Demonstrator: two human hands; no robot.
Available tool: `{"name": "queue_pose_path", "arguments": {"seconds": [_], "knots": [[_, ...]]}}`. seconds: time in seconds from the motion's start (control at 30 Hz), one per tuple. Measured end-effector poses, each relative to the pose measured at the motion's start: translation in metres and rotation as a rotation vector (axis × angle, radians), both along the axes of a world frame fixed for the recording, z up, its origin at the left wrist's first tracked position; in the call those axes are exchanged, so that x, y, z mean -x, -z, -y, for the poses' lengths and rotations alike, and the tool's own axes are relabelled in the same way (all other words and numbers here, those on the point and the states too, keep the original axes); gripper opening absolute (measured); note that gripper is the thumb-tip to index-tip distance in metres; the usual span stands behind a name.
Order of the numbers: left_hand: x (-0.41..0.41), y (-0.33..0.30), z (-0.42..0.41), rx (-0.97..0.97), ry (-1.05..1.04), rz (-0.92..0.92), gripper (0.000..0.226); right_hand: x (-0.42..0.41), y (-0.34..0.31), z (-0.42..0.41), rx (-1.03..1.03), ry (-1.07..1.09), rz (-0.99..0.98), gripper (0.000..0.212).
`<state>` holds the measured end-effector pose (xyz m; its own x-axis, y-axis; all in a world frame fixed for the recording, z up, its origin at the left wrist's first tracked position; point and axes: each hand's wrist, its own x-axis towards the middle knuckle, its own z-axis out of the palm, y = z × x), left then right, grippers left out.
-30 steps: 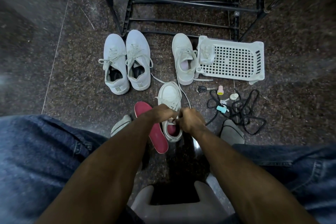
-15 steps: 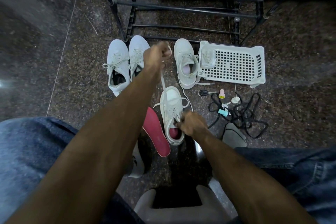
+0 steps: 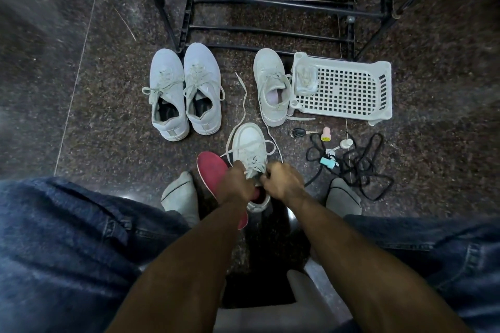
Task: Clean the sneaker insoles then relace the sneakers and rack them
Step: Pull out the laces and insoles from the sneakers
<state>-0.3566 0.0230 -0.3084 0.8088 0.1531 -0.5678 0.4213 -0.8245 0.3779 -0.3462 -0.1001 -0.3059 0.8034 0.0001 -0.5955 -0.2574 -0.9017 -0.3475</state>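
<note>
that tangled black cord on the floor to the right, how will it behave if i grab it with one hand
The black cord will likely be floppy: it lies in loose loops. It may lift as one snarled clump, since strands cross. It might drag the small teal item lying among its loops.

Four white sneakers [image 3: 167, 94] stood on the floor, with one red insole [image 3: 211, 170], one white plastic basket [image 3: 384, 89], one black rack [image 3: 270, 3], one tangle of black laces [image 3: 362, 167] and two socked feet [image 3: 178, 194].

Single head-worn wide-angle view, steeply down over the knees onto nearby floor [image 3: 81, 89] and hands
</note>
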Motion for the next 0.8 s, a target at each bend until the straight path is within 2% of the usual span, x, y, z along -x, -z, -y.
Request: {"name": "queue_pose_path", "arguments": {"seconds": [0.07,0.2,0.37,0.43,0.57,0.6,0.7,0.8], "knots": [[-0.003,0.000,-0.008,-0.013,0.060,0.045,0.028,-0.001,0.002,0.008,-0.008,0.014,-0.018,0.022],[-0.008,0.005,-0.027,0.108,-0.159,0.006,0.025,-0.006,0.004,0.026,0.020,0.031,0.016,0.019],[-0.007,0.008,-0.034,0.156,-0.184,-0.018,0.017,-0.014,0.003,0.029,0.068,0.046,0.019,0.016],[-0.004,0.009,-0.033,0.104,-0.080,0.030,0.013,-0.012,0.004,0.027,0.079,0.078,0.021,0.015],[0.006,0.012,-0.024,-0.107,0.503,0.367,0.010,-0.004,0.010,0.023,-0.070,0.267,-0.022,0.031],[0.008,0.014,-0.020,-0.179,0.608,0.399,0.012,-0.002,0.011,0.020,-0.131,0.321,-0.038,0.030],[0.006,0.021,-0.010,-0.314,0.676,0.310,0.028,0.001,0.014,0.015,-0.195,0.381,-0.061,0.028],[0.000,0.028,-0.003,-0.404,0.652,0.226,0.035,-0.001,0.014,0.016,-0.220,0.364,-0.091,0.039]]}}
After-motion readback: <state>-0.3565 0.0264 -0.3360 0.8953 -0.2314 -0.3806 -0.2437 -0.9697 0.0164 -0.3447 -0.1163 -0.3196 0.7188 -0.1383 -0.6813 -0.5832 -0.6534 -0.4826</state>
